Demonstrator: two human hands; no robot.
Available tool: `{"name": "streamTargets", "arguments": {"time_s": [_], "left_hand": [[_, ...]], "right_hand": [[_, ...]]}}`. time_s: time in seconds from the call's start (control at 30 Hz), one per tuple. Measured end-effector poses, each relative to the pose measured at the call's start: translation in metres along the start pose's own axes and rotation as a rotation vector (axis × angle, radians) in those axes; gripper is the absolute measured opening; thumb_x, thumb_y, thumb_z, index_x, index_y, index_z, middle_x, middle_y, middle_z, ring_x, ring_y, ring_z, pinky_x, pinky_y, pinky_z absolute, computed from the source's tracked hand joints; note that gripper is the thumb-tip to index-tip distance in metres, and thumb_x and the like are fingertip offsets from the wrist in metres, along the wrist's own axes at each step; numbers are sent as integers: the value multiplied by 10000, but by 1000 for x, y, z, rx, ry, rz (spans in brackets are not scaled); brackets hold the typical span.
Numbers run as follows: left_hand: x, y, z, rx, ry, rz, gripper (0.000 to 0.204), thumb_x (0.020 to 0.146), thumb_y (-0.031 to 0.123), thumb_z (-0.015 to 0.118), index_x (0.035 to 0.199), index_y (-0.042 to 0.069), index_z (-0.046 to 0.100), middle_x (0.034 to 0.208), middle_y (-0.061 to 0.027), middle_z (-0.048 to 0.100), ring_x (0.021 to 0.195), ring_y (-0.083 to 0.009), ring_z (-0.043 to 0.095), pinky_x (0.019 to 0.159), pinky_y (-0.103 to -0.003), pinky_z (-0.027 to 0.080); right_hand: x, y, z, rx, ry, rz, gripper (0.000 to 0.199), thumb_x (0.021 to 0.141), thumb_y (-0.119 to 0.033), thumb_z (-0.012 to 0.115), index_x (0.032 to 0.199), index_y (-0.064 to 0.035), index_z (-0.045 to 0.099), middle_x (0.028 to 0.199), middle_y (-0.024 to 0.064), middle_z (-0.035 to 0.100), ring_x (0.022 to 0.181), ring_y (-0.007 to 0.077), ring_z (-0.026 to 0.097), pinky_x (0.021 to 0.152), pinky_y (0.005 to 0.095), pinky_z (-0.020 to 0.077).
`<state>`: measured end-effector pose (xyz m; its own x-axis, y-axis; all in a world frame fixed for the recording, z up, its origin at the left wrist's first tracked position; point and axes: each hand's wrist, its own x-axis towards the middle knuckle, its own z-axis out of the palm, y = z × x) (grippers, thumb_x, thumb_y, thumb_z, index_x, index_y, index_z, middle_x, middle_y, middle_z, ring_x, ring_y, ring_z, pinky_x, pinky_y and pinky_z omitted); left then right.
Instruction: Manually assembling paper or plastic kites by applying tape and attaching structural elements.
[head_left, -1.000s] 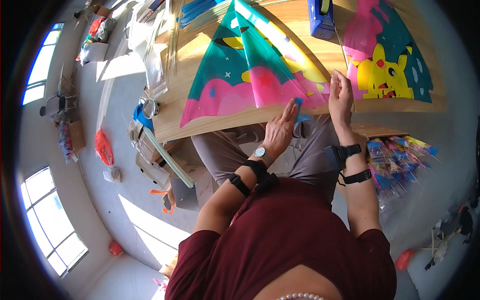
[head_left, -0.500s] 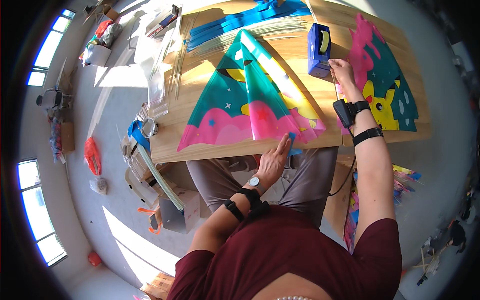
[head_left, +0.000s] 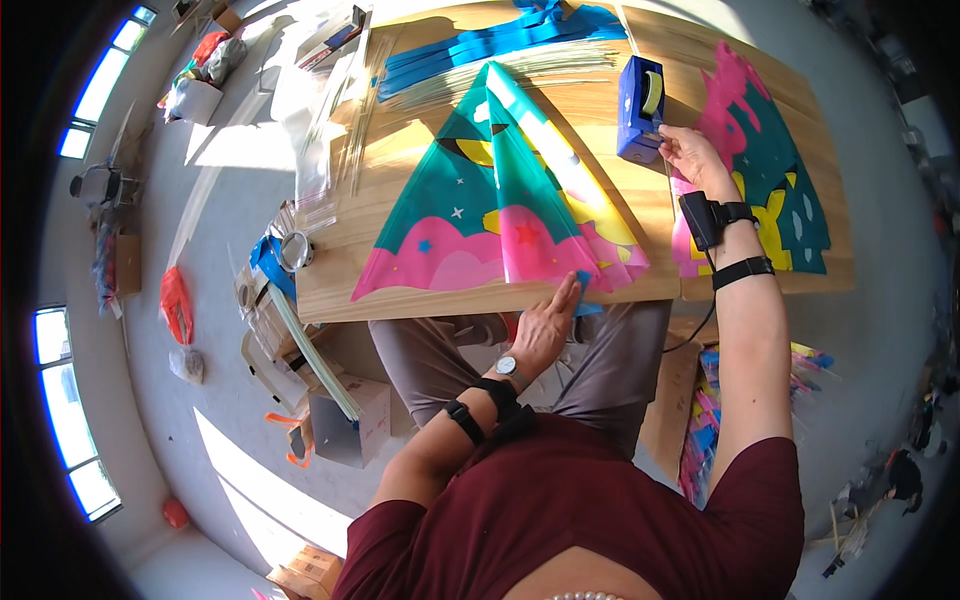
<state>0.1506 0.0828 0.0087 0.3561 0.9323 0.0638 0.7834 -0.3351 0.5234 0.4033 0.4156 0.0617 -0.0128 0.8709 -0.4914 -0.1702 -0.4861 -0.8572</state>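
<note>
A kite sail (head_left: 440, 240) in green, pink and yellow lies folded into a triangle on the wooden table in front of me. At its lower right edge, the fingers of my left hand (head_left: 543, 328) stretch out and press on a small blue strip (head_left: 590, 310). My right hand (head_left: 697, 160) is at the front end of a blue tape dispenser (head_left: 632, 112). Its thumb and forefinger pinch together at the cutter, apparently on the end of the clear tape, which is hard to make out. The roll (head_left: 652, 92) sits inside the dispenser.
A second printed sail (head_left: 800, 220) lies under and beyond my right forearm. Blue ribbons (head_left: 490, 48) and thin pale sticks (head_left: 520, 75) stretch along the table's far side. A cardboard box (head_left: 668, 400) with colourful pieces stands below the table at right.
My right hand has turned slightly at the dispenser, its other fingers loosening while the fingertips stay by the cutter. My left hand stays on the sail's edge. The whole view has shifted a little.
</note>
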Motion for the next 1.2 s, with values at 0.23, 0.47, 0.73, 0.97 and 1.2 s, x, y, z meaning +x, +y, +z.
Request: {"name": "streamTargets", "arguments": {"time_s": [0.23,0.47,0.73,0.97,1.2], "left_hand": [[1,-1,0,26,26,26,600,851,9,523,1439,-30,412,1568,-188,345,1026,-310,649,907,-429,513],[-2,-1,1,52,11,23,648,811,-11,533,1447,-30,408,1579,-169,333,1002,-301,648,902,-422,515],[3,4,-3,27,20,15,645,801,-27,543,1435,-9,431,1571,-141,355,1026,-317,649,866,-426,525],[-4,-3,-4,39,25,-20,610,817,-17,521,1420,-36,429,1563,-179,355,1069,-318,636,911,-432,510],[-13,-7,14,57,27,-5,625,823,-1,534,1434,-33,413,1559,-183,358,1086,-315,633,947,-429,497]], "right_hand": [[-17,30,5,105,7,-217,82,831,-26,726,787,-35,657,803,40,649,759,142,614,792,268,522],[-21,53,12,-61,37,-307,87,894,-69,686,814,-39,669,755,2,619,726,112,588,751,255,489],[-12,88,19,-170,259,-416,229,933,-229,723,937,1,717,782,-16,646,686,75,541,646,252,440],[-7,96,40,-397,345,-90,379,889,-312,719,1040,35,716,902,82,718,795,156,632,712,319,490],[-38,128,10,-81,182,-162,191,946,-263,675,999,-82,703,854,-15,644,756,102,579,646,281,449]]}}
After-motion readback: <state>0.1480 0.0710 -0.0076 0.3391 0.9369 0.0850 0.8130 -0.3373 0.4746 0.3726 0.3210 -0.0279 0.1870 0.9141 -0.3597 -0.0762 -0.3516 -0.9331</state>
